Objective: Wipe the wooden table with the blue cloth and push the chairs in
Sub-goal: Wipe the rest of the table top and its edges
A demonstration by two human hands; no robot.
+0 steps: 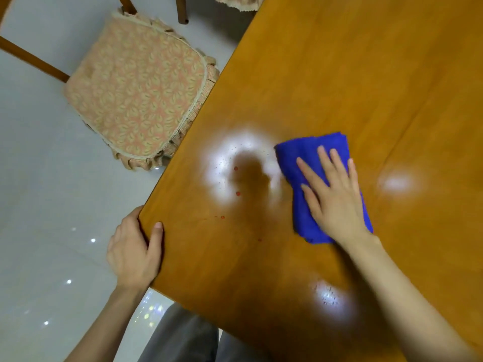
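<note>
My right hand [337, 194] lies flat, fingers spread, pressing the cloth [300, 152] onto the bench [339, 74] right of centre frame. My left hand [133, 252] grips the bench corner at lower left, thumb on top.

The step, as I judge it, calls for a flat palm with even pressure. I should sweep left in overlapping strokes over the red spots [237, 193] near the cloth, bracing with the left hand.

The chair [138, 97] at upper left is not yet pushed in; whether its cushion touches the bench edge I cannot tell. Its back is cut off. My left fingers are hidden under the edge. Glare [222, 158] masks the wood around the spots.
</note>
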